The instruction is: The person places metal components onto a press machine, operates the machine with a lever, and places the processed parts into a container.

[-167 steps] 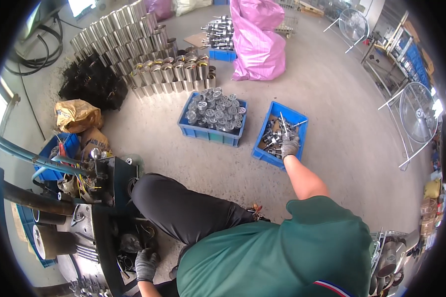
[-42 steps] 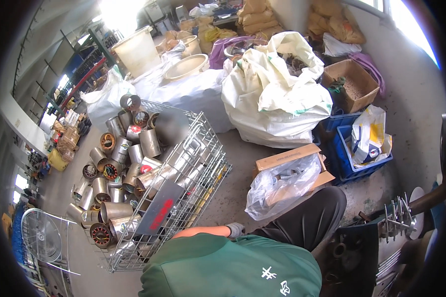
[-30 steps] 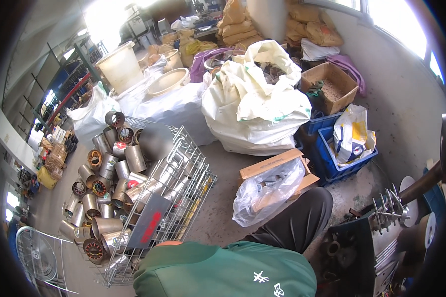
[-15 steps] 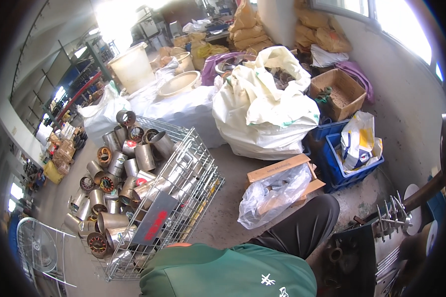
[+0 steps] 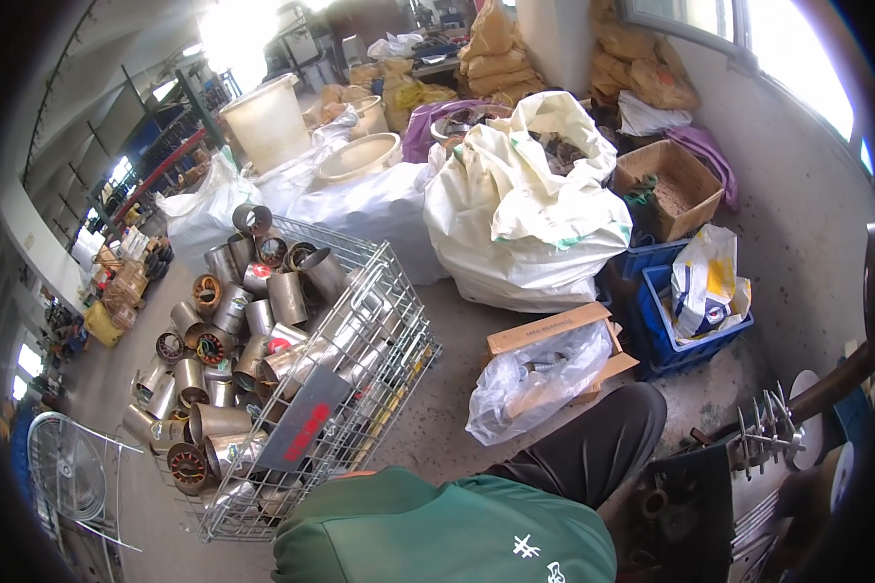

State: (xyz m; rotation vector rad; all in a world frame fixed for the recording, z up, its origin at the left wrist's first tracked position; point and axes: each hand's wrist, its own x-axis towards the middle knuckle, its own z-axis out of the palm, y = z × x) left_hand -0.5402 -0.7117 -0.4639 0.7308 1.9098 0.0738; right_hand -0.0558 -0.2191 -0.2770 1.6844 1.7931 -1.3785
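Neither of my hands shows. My green shirt (image 5: 437,530) fills the bottom middle, and a sliver of skin shows past its upper edge, too small to tell what part of me it is. Close to my left side stands a wire mesh cart (image 5: 399,321) with a grey plate (image 5: 308,420) on its side. It is heaped with metal cylinders (image 5: 287,297), several with copper windings inside (image 5: 187,467). Beyond my dark trouser knee (image 5: 603,437) sits an open cardboard box (image 5: 549,328) with a clear plastic bag (image 5: 506,394) spilling over its front.
Behind the box stands a large white sack (image 5: 515,233). To its right are a blue crate (image 5: 671,358) and a brown carton (image 5: 695,204). Machine parts with metal spikes (image 5: 770,432) rise at the right, and a fan (image 5: 73,476) stands at lower left.
The view has shifted slightly, so the cart and background sit a little differently in the picture. The cylinders, the box and my knee look otherwise unchanged.
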